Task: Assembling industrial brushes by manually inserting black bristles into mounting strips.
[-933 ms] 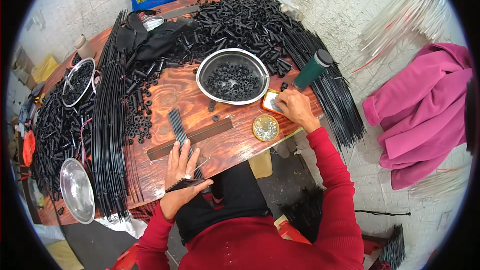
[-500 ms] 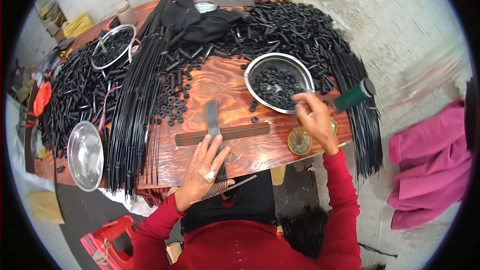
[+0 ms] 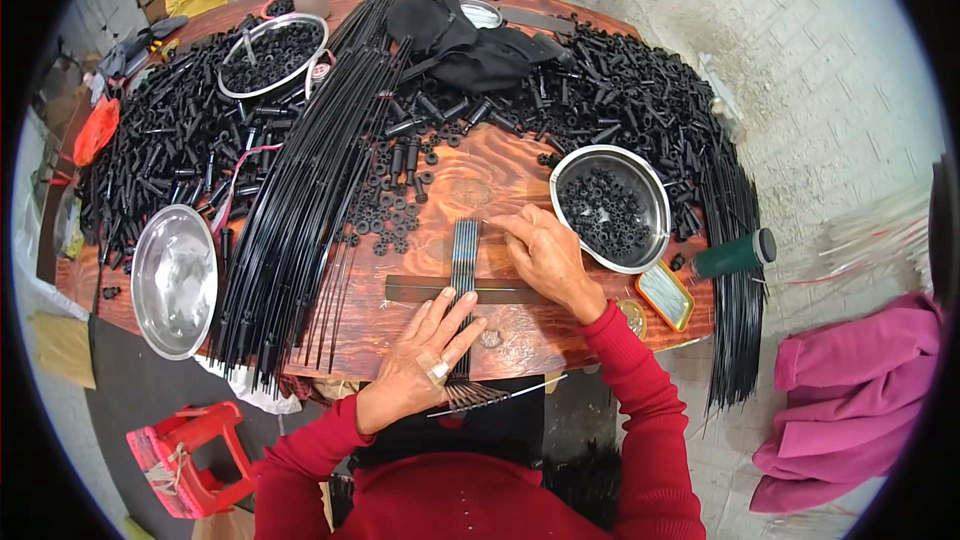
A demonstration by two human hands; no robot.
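A row of thin black rods lies side by side across a dark flat bar on the wooden table. My left hand rests on the rods with its fingers stretched out flat. A strip of white tape wraps one of its fingers. Below it, the rods fan out past the table edge over a thin pale stick. My right hand is at the far rod ends, thumb and forefinger pinched together; whatever is between them is too small to make out. Beside it stands a metal bowl of small black rings.
Long black rods lie bundled at the left, by a clear oval bowl. Heaps of black tubular parts cover the back. At right are a yellow-rimmed tray, a round yellow container and a green bottle.
My right hand has moved left, from beside the metal bowl to the far ends of the rods. My left hand stays on the rods. The whole view has shifted.
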